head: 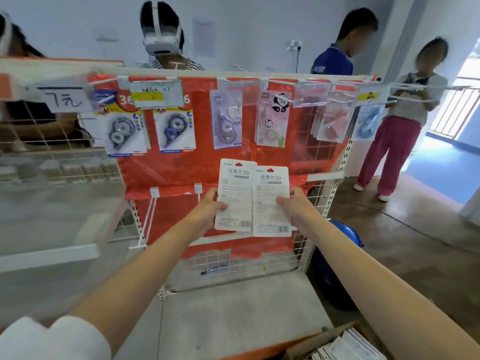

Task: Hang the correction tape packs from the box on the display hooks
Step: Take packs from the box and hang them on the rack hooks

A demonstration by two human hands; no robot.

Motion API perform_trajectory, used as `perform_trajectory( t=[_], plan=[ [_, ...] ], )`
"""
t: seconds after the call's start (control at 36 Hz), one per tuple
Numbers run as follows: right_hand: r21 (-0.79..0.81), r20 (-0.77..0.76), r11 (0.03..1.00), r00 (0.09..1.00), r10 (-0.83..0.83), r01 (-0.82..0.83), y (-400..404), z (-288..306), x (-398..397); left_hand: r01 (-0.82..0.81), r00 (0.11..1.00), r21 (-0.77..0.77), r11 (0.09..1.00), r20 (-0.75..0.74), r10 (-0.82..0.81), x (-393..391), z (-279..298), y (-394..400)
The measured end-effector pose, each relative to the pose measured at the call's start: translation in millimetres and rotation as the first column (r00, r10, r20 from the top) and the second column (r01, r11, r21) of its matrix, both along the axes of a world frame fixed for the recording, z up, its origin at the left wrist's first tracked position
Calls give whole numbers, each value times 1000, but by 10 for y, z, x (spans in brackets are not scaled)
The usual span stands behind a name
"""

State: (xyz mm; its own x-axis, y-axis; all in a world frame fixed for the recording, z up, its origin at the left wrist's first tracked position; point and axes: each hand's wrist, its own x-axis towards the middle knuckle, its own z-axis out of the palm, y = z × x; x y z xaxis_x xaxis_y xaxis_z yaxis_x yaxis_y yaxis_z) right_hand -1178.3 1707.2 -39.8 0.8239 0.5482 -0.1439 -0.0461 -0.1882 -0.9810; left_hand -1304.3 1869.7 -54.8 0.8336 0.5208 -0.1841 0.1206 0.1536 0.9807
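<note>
My left hand (207, 210) grips a white correction tape pack (235, 188) by its left edge, its printed back toward me. My right hand (294, 206) grips a second white pack (272, 201) by its right edge. The two packs are side by side, slightly overlapping, held up in front of the red-backed display rack (181, 172). Several packs hang from the top row of display hooks (233, 84), among them a blue-reel pack (174, 128) and a panda pack (272, 120). Lower hooks (153, 203) stand bare. The cardboard box (335, 344) with more packs sits at the bottom right.
A grey shelf base (233, 315) lies below the rack. White wire baskets (52, 141) stand to the left. A blue object (345, 237) sits behind the rack's right side. Several people stand behind and to the right of the rack.
</note>
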Motion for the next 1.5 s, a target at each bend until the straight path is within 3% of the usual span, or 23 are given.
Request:
perform_trajectory(
  t=[0.25, 0.44, 0.67, 0.94, 1.06, 1.14, 1.22, 1.33, 1.5],
  plan=[
    [-7, 10, 999, 999, 37, -37, 86, 113, 54, -70, 997, 13, 997, 39, 69, -43, 113, 13],
    [175, -141, 975, 977, 162, -136, 87, 193, 65, -92, 995, 55, 994, 32, 91, 33, 115, -65],
    [107, -50, 982, 986, 160, -155, 141, 118, 126, -88, 996, 85, 993, 37, 85, 162, 126, -250],
    [176, -172, 943, 935, 311, -282, 206, 113, 183, -58, 995, 53, 997, 85, 53, 233, 198, -398],
    [148, -78, 940, 944, 320, -307, 227, 114, 268, -100, 993, 81, 992, 70, 95, 239, 224, -405],
    [17, 57, 987, 986, 156, -157, 274, 127, 301, -153, 988, 144, 978, 55, 146, 266, 222, -433],
    [-68, 232, 992, 966, 118, -105, 310, 121, 257, -66, 997, 198, 978, -27, 72, 314, 198, -501],
    [-138, 350, 948, 882, 317, -286, 298, 141, 171, 32, 999, 81, 996, -1, -32, 354, 183, -603],
    [-135, 303, 844, 790, 534, -519, 229, 174, 209, 10, 993, -50, 999, 117, -4, 374, 174, -565]
  ],
)
